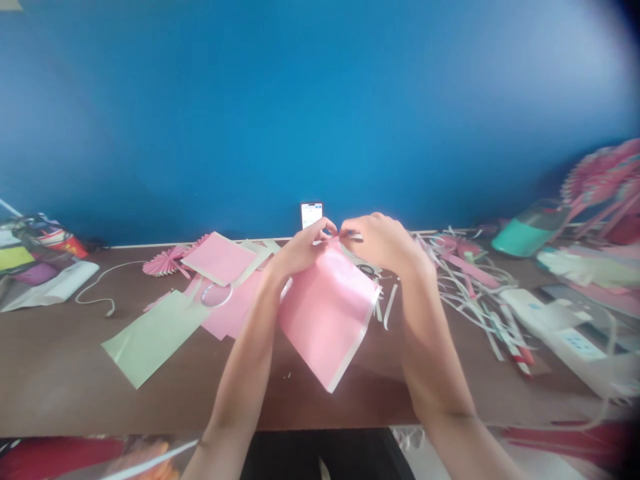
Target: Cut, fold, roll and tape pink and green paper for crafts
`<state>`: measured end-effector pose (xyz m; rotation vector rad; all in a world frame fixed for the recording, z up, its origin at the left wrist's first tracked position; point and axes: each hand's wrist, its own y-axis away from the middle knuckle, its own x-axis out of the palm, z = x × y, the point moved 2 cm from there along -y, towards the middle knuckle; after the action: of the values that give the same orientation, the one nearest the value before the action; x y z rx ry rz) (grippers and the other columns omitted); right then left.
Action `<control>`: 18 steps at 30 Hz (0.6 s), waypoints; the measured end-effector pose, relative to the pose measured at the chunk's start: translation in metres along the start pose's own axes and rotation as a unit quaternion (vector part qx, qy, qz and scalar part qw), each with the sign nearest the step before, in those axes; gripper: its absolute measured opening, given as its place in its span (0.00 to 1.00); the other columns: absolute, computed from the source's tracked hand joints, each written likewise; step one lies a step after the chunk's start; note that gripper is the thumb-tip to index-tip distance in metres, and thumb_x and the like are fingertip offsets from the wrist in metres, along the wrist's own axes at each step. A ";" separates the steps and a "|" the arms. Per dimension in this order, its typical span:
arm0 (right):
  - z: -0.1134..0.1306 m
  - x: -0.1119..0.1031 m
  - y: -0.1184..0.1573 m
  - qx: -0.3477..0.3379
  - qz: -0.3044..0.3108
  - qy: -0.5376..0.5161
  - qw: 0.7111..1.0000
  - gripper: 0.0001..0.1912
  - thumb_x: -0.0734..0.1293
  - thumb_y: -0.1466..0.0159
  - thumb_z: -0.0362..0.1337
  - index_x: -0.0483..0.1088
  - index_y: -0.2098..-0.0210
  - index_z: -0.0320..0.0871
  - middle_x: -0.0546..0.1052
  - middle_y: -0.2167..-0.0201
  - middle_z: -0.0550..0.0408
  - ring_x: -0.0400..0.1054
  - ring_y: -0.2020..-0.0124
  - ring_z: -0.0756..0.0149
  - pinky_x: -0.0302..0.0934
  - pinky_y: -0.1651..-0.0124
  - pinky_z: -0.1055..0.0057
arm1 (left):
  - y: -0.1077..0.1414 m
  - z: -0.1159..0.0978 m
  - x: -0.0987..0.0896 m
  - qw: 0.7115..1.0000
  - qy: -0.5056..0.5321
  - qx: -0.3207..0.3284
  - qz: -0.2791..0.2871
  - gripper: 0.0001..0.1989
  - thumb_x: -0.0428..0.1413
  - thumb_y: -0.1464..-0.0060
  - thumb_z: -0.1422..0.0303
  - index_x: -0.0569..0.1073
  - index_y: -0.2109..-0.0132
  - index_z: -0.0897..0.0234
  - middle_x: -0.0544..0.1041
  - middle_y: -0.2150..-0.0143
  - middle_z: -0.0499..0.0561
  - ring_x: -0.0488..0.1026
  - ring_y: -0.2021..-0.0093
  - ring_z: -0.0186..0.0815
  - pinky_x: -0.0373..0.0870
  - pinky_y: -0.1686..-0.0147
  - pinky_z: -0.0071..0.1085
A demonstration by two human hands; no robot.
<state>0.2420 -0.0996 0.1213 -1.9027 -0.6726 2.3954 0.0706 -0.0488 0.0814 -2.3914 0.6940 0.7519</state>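
A pink sheet with pale edges [327,313] hangs from its top corner between my two hands, over the brown table. My left hand [306,248] is closed on the sheet near that corner, thumb and fingers pinching it. My right hand [377,241] meets it at the same corner, its fingertips pressed together on the paper. The sheet curves a little, and its lowest corner points toward the table's front edge. Just behind my hands, a phone [311,215] stands upright against the blue wall.
Left of my arms lie a green sheet [155,337], pink sheets [220,259], a ring [217,295] and a folded pink fan [165,261]. On the right are paper strips [470,300], a green-filled bottle [525,233] and a white device [560,333].
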 end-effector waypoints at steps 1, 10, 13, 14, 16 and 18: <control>0.000 0.001 0.000 -0.001 -0.002 0.000 1.000 0.12 0.61 0.38 0.37 0.77 0.64 0.49 0.78 0.69 0.53 0.66 0.70 0.63 0.48 0.69 0.69 | -0.001 0.001 0.000 1.000 -0.002 -0.003 0.000 0.14 0.47 0.43 0.72 0.69 0.51 0.61 0.75 0.59 0.50 0.71 0.63 0.33 0.65 0.64 0.28; -0.003 0.002 0.000 -0.003 -0.009 0.003 1.000 0.12 0.60 0.38 0.37 0.77 0.63 0.49 0.77 0.70 0.53 0.64 0.73 0.65 0.47 0.70 0.70 | -0.008 0.013 0.003 1.000 0.019 0.016 0.006 0.14 0.49 0.40 0.68 0.74 0.51 0.63 0.77 0.53 0.54 0.73 0.54 0.37 0.67 0.54 0.33; -0.004 0.002 0.000 -0.001 -0.005 0.004 1.000 0.13 0.60 0.38 0.37 0.77 0.65 0.49 0.77 0.70 0.53 0.64 0.72 0.65 0.47 0.70 0.69 | -0.007 0.014 0.004 0.999 0.031 0.016 0.009 0.15 0.49 0.40 0.68 0.75 0.50 0.63 0.78 0.54 0.54 0.74 0.55 0.37 0.67 0.55 0.32; -0.004 0.002 0.000 0.000 -0.003 0.004 1.000 0.13 0.60 0.38 0.37 0.77 0.64 0.49 0.77 0.70 0.53 0.65 0.72 0.65 0.48 0.70 0.70 | -0.007 0.013 0.004 0.999 0.035 0.022 0.014 0.15 0.49 0.40 0.69 0.75 0.50 0.63 0.78 0.54 0.54 0.74 0.54 0.37 0.67 0.54 0.32; -0.004 0.003 0.000 0.000 -0.002 0.005 1.000 0.13 0.60 0.38 0.37 0.77 0.63 0.49 0.77 0.69 0.53 0.65 0.71 0.65 0.48 0.70 0.70 | -0.006 0.011 0.005 0.998 0.034 0.035 0.027 0.15 0.48 0.40 0.70 0.76 0.50 0.63 0.78 0.53 0.54 0.73 0.52 0.37 0.66 0.53 0.32; -0.004 0.003 0.000 -0.001 -0.001 0.009 1.000 0.13 0.60 0.38 0.38 0.76 0.63 0.49 0.77 0.69 0.52 0.65 0.72 0.65 0.47 0.70 0.69 | -0.006 0.010 0.006 0.999 0.020 0.037 0.033 0.15 0.48 0.41 0.71 0.76 0.52 0.63 0.78 0.54 0.53 0.73 0.54 0.36 0.66 0.55 0.31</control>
<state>0.2453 -0.0978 0.1180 -1.9204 -0.6768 2.3756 0.0749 -0.0396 0.0729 -2.3322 0.8079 0.6948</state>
